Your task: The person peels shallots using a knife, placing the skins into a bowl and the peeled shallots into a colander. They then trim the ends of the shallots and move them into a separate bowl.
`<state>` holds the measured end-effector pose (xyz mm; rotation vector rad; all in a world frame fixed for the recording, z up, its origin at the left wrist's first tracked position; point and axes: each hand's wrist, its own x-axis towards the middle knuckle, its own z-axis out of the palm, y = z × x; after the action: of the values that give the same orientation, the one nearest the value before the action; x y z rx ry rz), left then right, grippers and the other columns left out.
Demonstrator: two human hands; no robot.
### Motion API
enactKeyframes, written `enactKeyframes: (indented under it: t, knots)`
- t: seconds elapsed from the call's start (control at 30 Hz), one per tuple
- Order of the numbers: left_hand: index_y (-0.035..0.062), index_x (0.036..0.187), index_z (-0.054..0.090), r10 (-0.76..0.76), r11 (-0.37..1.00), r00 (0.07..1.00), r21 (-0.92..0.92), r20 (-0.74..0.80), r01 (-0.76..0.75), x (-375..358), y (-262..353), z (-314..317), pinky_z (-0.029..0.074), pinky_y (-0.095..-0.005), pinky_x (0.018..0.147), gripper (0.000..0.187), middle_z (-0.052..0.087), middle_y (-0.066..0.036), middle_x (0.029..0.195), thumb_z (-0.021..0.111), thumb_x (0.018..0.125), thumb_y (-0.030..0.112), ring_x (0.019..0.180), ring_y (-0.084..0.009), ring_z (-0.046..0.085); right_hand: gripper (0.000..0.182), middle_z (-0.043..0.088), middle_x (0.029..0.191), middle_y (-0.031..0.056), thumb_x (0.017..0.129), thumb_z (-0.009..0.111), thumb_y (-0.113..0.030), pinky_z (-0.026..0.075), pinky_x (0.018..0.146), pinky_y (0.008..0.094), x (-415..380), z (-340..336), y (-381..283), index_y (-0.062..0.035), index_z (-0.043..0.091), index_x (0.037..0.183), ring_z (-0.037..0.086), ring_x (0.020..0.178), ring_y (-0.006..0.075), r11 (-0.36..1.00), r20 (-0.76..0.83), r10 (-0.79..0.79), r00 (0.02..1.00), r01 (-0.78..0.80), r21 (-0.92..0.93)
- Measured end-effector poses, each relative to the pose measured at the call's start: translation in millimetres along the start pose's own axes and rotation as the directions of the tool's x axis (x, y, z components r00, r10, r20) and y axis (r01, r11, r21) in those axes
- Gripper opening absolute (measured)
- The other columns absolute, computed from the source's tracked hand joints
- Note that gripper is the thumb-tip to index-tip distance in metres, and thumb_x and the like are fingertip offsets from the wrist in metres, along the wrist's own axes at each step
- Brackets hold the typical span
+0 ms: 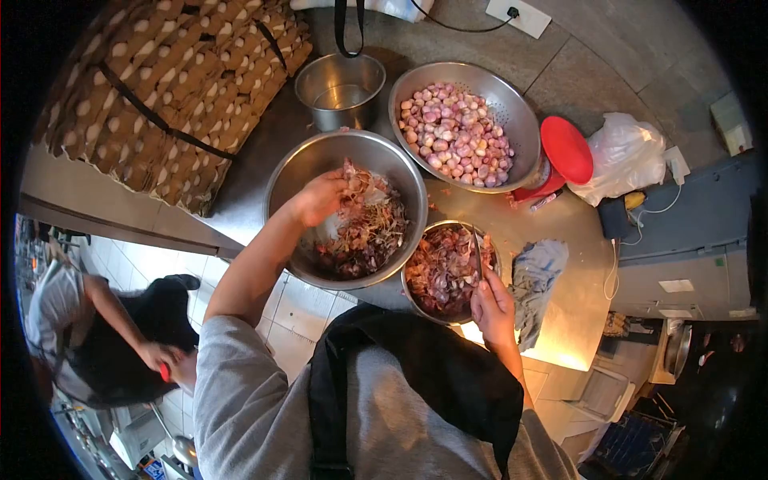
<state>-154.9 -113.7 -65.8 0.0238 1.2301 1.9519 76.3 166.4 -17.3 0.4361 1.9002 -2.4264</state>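
Note:
My left hand point(320, 198) is inside a large steel bowl point(276, 172), its fingers closed on some papery shallot skins point(360, 182). More dry skins and root ends lie heaped in that bowl. My right hand point(493, 306) grips a knife point(478, 252), its blade pointing away from me over a smaller steel bowl point(424, 310). This smaller bowl is filled with reddish shallots point(444, 276) and loose skins. Behind it, a steel colander point(524, 104) holds many peeled pink shallots point(456, 132).
A deep steel pot point(340, 84) stands behind the large bowl. Stacked egg trays point(160, 88) rise at the left. To the right are a red scale point(566, 150), a plastic bag point(628, 156) and a grey cloth point(540, 276). Another person point(104, 328) works at the lower left.

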Motion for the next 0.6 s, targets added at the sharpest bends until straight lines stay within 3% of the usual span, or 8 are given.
enactKeyframes:
  t: [0.07,0.27,0.37,0.47,0.6]
  knots:
    - [0.0057,0.114,0.046,0.031,0.998,0.999,-0.049,-0.031,-0.033,-0.3,-5.2,7.7,0.042,-0.0328,0.082,0.03,0.053,-0.006,0.106,0.04,0.085,0.002,0.096,-0.0166,0.051,0.038,0.035,0.057,-0.0051,0.09,0.043,-0.018,0.024,0.043,0.0173,-0.1,-0.9,-0.7,-0.0005,0.038,0.123,0.031,0.046,0.0036,1.0,0.013,0.0,1.0,0.001,-0.013]
    - [0.006,0.117,0.043,0.206,0.97,0.971,0.159,-0.123,-0.185,-4.1,-7.8,31.8,0.04,-0.0278,0.079,0.029,0.053,-0.004,0.109,0.035,0.089,0.007,0.096,-0.0144,0.05,0.039,0.035,0.055,-0.0045,0.089,0.043,-0.018,0.024,0.042,0.0175,-0.7,0.8,-4.0,-0.0009,0.037,0.124,0.031,0.046,0.0039,0.999,0.005,0.017,1.0,-0.016,-0.037]
    - [0.0068,0.118,0.042,0.228,0.947,0.965,0.259,-0.126,-0.19,1.2,-10.2,21.7,0.04,-0.0266,0.078,0.029,0.053,-0.004,0.108,0.034,0.09,0.008,0.094,-0.0138,0.05,0.039,0.034,0.055,-0.0046,0.09,0.043,-0.018,0.024,0.042,0.0176,-1.6,0.7,-3.0,-0.0008,0.037,0.124,0.031,0.046,0.0039,0.999,-0.001,0.019,1.0,-0.019,-0.045]
    - [0.0073,0.118,0.043,0.206,0.957,0.966,0.238,-0.159,-0.165,-3.8,-6.7,26.8,0.041,-0.0257,0.076,0.03,0.054,-0.004,0.106,0.039,0.088,0.006,0.091,-0.0127,0.051,0.038,0.034,0.057,-0.005,0.09,0.042,-0.018,0.024,0.042,0.0174,-0.8,-0.7,-3.6,-0.0007,0.037,0.124,0.031,0.047,0.0036,0.999,0.011,0.017,1.0,-0.017,-0.042]
    - [0.0071,0.112,0.046,0.216,0.943,0.976,0.262,-0.018,-0.204,-13.8,-0.5,60.0,0.041,-0.0243,0.073,0.026,0.054,-0.004,0.104,0.046,0.086,0.007,0.087,-0.0112,0.052,0.037,0.034,0.059,-0.0056,0.091,0.041,-0.019,0.024,0.043,0.0172,-1.0,-0.6,-9.0,-0.0009,0.038,0.123,0.031,0.048,0.0029,0.999,0.003,0.032,0.999,-0.032,-0.039]
